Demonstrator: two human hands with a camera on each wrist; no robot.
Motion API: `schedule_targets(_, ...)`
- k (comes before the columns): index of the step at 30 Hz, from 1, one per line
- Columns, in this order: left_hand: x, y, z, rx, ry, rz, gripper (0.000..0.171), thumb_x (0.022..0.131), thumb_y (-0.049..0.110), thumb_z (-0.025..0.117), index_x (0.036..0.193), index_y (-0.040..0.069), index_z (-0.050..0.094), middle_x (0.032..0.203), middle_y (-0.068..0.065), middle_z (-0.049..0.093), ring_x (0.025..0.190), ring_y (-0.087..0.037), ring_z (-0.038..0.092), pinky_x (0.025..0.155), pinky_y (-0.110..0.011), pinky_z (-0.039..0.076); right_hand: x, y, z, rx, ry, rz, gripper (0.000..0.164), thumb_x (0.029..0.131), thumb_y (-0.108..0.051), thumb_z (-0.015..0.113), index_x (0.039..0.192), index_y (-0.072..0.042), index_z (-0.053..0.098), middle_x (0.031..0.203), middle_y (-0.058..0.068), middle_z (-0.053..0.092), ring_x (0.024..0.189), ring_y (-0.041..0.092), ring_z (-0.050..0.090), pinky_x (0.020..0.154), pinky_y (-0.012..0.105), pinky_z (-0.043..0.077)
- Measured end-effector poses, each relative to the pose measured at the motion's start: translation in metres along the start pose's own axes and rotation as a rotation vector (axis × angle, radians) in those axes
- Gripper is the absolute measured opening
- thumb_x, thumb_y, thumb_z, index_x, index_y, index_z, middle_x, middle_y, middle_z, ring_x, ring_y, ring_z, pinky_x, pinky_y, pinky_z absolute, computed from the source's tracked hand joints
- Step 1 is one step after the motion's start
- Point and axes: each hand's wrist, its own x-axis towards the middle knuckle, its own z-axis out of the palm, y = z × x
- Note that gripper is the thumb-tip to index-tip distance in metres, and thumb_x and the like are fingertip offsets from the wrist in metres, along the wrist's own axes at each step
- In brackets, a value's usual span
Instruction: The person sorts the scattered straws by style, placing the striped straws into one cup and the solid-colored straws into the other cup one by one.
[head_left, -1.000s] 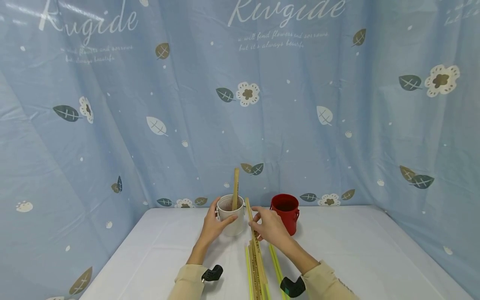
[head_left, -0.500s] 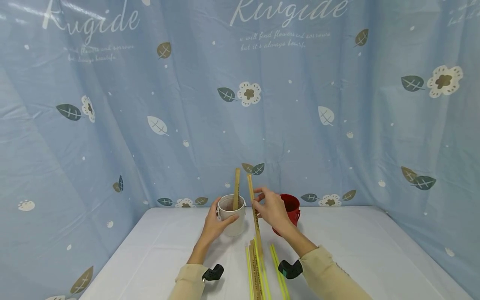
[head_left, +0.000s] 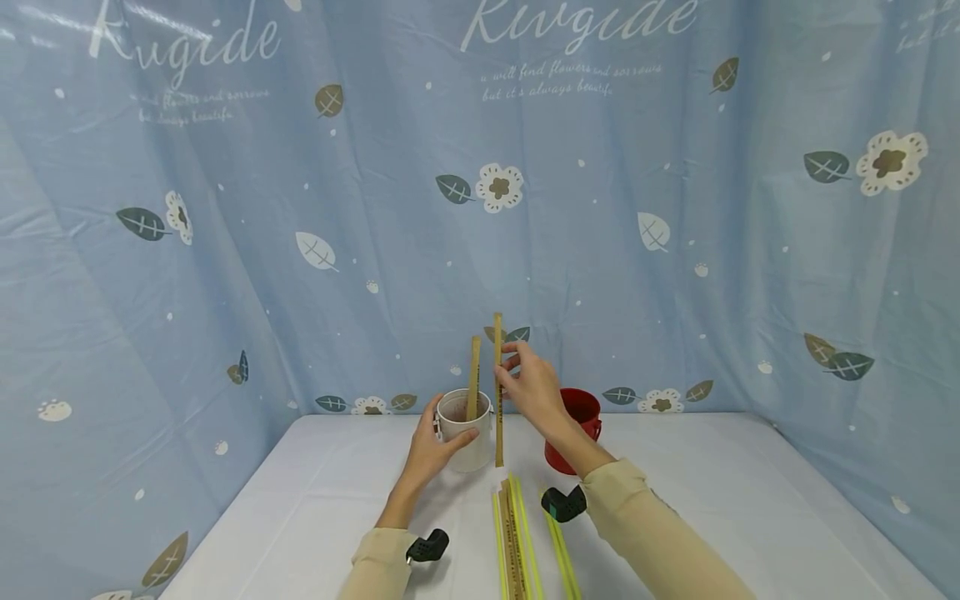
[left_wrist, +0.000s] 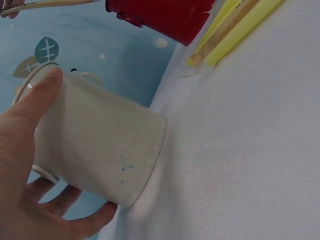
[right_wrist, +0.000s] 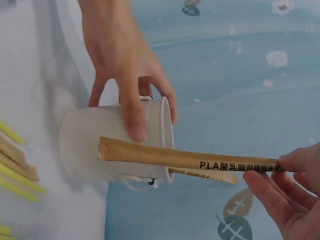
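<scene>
My left hand (head_left: 427, 454) grips the white metal pail (head_left: 476, 450), thumb along its near side and fingers curled round the far side. One paper-wrapped straw (head_left: 474, 371) stands in that pail, its lower part hidden inside. Beside the pail's right edge, my right hand (head_left: 534, 387) pinches another brown paper-wrapped straw (right_wrist: 150, 154) near its upper part. In the head view this held straw is upright, its lower end above the table. The right wrist view shows printed lettering on its wrapper, and the straw overlaps the pail's side there.
A red pail (head_left: 581, 410) stands right of the white one, partly behind my right forearm. On the white table (head_left: 300, 517) lie several brown wrapped straws (head_left: 516, 550) among yellow straws (head_left: 561, 550). A patterned blue curtain (head_left: 375, 208) hangs behind.
My right hand has lifted the wrapped straw up from the pile and turned it upright beside the white pail. My left hand has kept its hold on the pail.
</scene>
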Motion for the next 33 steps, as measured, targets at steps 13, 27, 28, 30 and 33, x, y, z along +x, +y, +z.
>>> schedule_targets(13, 0.0, -0.002, 0.001, 0.016, 0.015, 0.004, 0.097, 0.077, 0.042, 0.082, 0.154, 0.015, 0.028, 0.148, -0.016, 0.045, 0.132, -0.038, 0.047, 0.105, -0.057, 0.042, 0.034, -0.019, 0.005, -0.097, 0.109, -0.109, 0.027, 0.094, -0.013, 0.066, 0.12, -0.008, 0.059, 0.091, 0.009, 0.071, 0.076, 0.02, 0.07, 0.061, 0.028, 0.057)
schedule_targets(27, 0.001, -0.001, 0.0, 0.025, 0.013, 0.01, 0.099, 0.077, 0.042, 0.082, 0.154, 0.012, 0.028, 0.149, -0.017, 0.043, 0.134, -0.039, 0.046, 0.106, -0.057, 0.042, 0.048, -0.021, 0.011, -0.105, 0.163, -0.154, 0.026, 0.094, -0.009, 0.065, 0.119, -0.006, 0.059, 0.091, 0.012, 0.072, 0.08, 0.025, 0.069, 0.066, 0.033, 0.058)
schedule_targets(28, 0.001, -0.001, 0.0, 0.026, 0.013, 0.012, 0.099, 0.077, 0.042, 0.082, 0.154, 0.013, 0.028, 0.149, -0.017, 0.044, 0.134, -0.039, 0.046, 0.106, -0.058, 0.042, 0.048, -0.02, 0.011, -0.101, 0.164, -0.152, 0.025, 0.094, -0.009, 0.065, 0.119, -0.006, 0.059, 0.092, 0.012, 0.071, 0.08, 0.025, 0.069, 0.066, 0.034, 0.058)
schedule_targets(30, 0.001, -0.001, 0.0, 0.03, 0.012, 0.015, 0.099, 0.077, 0.043, 0.082, 0.154, 0.013, 0.028, 0.149, -0.017, 0.044, 0.133, -0.039, 0.046, 0.105, -0.058, 0.043, 0.048, -0.019, 0.011, -0.094, 0.164, -0.149, 0.025, 0.094, -0.009, 0.064, 0.119, -0.005, 0.058, 0.092, 0.013, 0.071, 0.081, 0.026, 0.069, 0.067, 0.034, 0.058)
schedule_targets(33, 0.001, -0.002, 0.0, 0.035, 0.014, 0.007, 0.098, 0.077, 0.043, 0.082, 0.154, 0.015, 0.028, 0.149, -0.016, 0.044, 0.133, -0.038, 0.047, 0.105, -0.057, 0.043, 0.047, -0.017, 0.013, -0.088, 0.15, -0.14, 0.027, 0.095, -0.009, 0.064, 0.12, -0.005, 0.057, 0.093, 0.013, 0.071, 0.081, 0.026, 0.07, 0.066, 0.034, 0.058)
